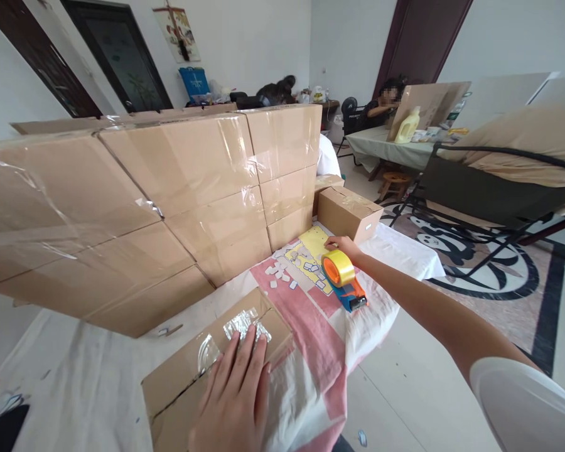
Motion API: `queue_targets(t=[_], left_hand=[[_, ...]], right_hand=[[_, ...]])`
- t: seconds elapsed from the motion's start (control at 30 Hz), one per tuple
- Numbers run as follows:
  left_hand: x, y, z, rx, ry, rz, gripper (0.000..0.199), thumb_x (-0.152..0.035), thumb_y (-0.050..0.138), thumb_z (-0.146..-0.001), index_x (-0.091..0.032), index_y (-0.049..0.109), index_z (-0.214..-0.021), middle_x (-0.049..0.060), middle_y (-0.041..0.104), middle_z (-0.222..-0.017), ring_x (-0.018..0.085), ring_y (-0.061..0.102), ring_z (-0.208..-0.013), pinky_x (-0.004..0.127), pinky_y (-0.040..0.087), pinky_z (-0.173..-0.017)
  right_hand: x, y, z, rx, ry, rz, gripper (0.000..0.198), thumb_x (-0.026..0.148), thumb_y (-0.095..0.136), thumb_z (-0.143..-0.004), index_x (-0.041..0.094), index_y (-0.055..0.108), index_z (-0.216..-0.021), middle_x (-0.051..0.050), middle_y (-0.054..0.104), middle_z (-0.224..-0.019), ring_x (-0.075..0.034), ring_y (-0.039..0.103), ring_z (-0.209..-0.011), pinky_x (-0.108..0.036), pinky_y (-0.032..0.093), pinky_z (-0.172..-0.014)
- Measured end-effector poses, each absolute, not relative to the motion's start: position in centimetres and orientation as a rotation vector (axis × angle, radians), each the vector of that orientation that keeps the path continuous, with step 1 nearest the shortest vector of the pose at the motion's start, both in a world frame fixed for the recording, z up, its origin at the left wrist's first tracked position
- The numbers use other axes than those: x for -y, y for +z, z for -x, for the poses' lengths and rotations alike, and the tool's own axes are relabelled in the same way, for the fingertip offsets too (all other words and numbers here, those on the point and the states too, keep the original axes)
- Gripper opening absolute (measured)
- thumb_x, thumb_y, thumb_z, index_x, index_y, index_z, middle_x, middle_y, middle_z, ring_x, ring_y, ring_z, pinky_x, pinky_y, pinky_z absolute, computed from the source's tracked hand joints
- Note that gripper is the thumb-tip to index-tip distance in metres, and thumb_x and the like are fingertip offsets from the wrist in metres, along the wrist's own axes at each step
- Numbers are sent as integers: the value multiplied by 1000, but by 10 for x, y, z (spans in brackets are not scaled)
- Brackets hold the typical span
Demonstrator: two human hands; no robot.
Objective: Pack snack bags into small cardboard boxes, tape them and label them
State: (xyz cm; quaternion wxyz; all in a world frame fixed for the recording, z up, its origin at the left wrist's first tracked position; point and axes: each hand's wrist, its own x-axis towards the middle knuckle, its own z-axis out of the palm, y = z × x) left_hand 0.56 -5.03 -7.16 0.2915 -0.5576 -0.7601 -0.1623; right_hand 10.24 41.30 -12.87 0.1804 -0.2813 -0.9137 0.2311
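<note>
My left hand [238,392] lies flat, fingers stretched out, on top of a closed cardboard box [169,383]. Crinkled clear tape [245,321] shows on that box, just ahead of the fingertips. My right hand [343,247] reaches over the cloth [311,320], its fingers bent together beside a yellow printed patch [313,242]. Whatever those fingers hold, if anything, is too small to make out. Just below the right wrist sits a tape dispenser [346,295] with a yellow roll of tape [339,267]. Small white labels [279,271] are scattered on the cloth.
Stacked, taped cardboard boxes [207,157] form a wall on the left. Another box [351,210] stands beyond my right hand. On the right are a black-framed chair [480,188] and a covered table [381,143] with a yellow jug [408,125]; a person [381,110] sits behind it.
</note>
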Motion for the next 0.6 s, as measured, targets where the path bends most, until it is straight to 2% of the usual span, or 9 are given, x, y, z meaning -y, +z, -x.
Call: queue_targets(t=[0.13,0.4,0.53,0.6], left_hand=[[49,-72,-5,2038,-454,1474,52,-29,53,-95,-19,49,-146,2,63,-142,25,56,-130,39,39,-103],[51,-74,-7,2063,-439,1465,57,-28,55,-95,-22,43,-150,1,61,-145,24,55,-131,39,39,-105],[50,-72,-8,2071,-474,1447,54,-27,54,-95,-23,46,-149,0,62,-144,24,55,-131,38,41,-102],[49,-72,-9,2062,-488,1441,52,-28,54,-96,-23,48,-147,0,63,-142,24,57,-129,38,41,-101]], right_hand=[[-410,-129,-104,2502,771,845,12,28,58,-89,21,67,-86,-5,77,-96,-23,70,-87,-30,50,-74],[-409,-128,-95,2274,938,913,10,28,45,-94,25,55,-97,-1,78,-81,-21,72,-84,-32,52,-74],[-410,-130,-91,2165,974,889,9,29,48,-92,24,53,-97,-2,77,-87,-20,72,-90,-31,53,-78],[-410,-129,-90,2138,996,879,8,29,50,-91,24,54,-94,-2,75,-82,-19,72,-84,-29,54,-74]])
